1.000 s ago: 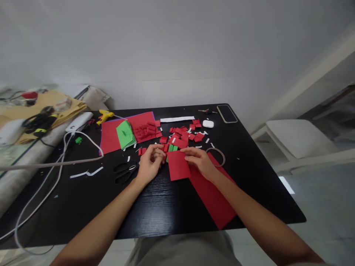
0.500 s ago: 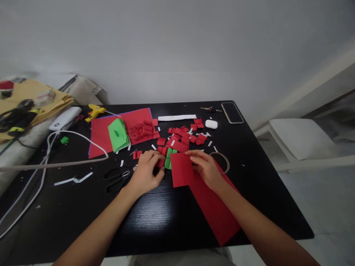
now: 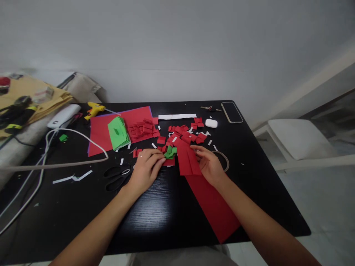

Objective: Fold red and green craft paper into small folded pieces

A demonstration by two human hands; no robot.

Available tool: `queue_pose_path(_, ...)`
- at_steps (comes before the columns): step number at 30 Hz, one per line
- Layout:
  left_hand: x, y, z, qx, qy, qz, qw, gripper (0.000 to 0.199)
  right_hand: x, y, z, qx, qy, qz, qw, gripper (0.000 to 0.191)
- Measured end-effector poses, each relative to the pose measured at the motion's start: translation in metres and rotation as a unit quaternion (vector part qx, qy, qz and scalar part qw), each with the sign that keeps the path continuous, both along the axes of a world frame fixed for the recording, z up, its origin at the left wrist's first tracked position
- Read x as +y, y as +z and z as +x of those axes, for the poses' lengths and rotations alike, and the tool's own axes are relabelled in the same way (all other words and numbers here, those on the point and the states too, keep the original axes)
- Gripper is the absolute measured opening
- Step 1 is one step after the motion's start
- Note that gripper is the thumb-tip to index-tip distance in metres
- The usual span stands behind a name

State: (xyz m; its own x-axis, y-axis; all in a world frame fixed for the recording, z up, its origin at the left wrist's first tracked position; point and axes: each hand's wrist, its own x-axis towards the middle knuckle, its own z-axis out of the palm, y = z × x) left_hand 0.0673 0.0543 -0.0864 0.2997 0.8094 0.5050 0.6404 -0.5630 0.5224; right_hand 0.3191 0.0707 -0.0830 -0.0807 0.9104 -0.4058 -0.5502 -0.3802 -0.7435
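My left hand (image 3: pixel 146 166) is closed at the edge of a small green folded paper piece (image 3: pixel 170 152), thumb and fingertips together on its left side. Under that piece lies a bit of red paper (image 3: pixel 169 162). A creased red paper rectangle (image 3: pixel 187 159) is pinched between the thumb and fingers of my right hand (image 3: pixel 209 162), its far end over the loose red pieces. Beneath the right hand and forearm runs a long red paper sheet (image 3: pixel 213 210). Black-handled scissors (image 3: pixel 118 177) lie left of my left hand, their blades partly hidden.
Folded red pieces (image 3: pixel 180 131) and white scraps litter the middle. A green paper stack (image 3: pixel 118 133) rests on a red sheet (image 3: pixel 100 135), near a yellow glue gun (image 3: pixel 94 109). A tape ring (image 3: pixel 226 160), white case (image 3: pixel 211 123), keys (image 3: pixel 210 108) and phone (image 3: pixel 232 112) are right. A white cable (image 3: pixel 83 162) crosses the left.
The red rectangle in my right hand has shifted right and away from me, and shows creases. The green piece looks more lifted and folded, with my left fingertips now at it.
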Motion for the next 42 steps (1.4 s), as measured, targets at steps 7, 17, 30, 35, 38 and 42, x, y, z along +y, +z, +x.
queue_pose_path(7, -0.001, 0.007, -0.002, -0.091, 0.042, -0.035, 0.994, 0.013, -0.002, -0.002, -0.003, -0.014, 0.008, 0.004, 1.000, 0.024)
queue_pose_path(17, -0.006, 0.001, 0.007, 0.150, 0.109, -0.084, 0.979, 0.077, -0.006, 0.000, -0.005, -0.049, 0.012, 0.031, 0.998, 0.021)
queue_pose_path(30, 0.001, 0.008, -0.002, 0.079, 0.108, -0.071, 0.989, 0.038, -0.009, 0.000, -0.009, -0.065, 0.037, 0.027, 0.997, 0.020)
queue_pose_path(35, 0.042, 0.019, -0.022, 0.155, 0.187, -0.050, 0.969, 0.035, -0.009, 0.001, -0.009, -0.068, 0.037, 0.030, 0.997, 0.019)
queue_pose_path(38, 0.073, 0.020, -0.023, 0.198, 0.208, -0.040, 0.957, 0.044, -0.009, -0.001, -0.009, -0.074, 0.039, 0.035, 0.996, 0.020)
queue_pose_path(42, 0.102, 0.015, -0.018, 0.225, 0.228, -0.045, 0.946, 0.035, -0.010, -0.001, -0.009, -0.077, 0.052, 0.047, 0.995, 0.024)
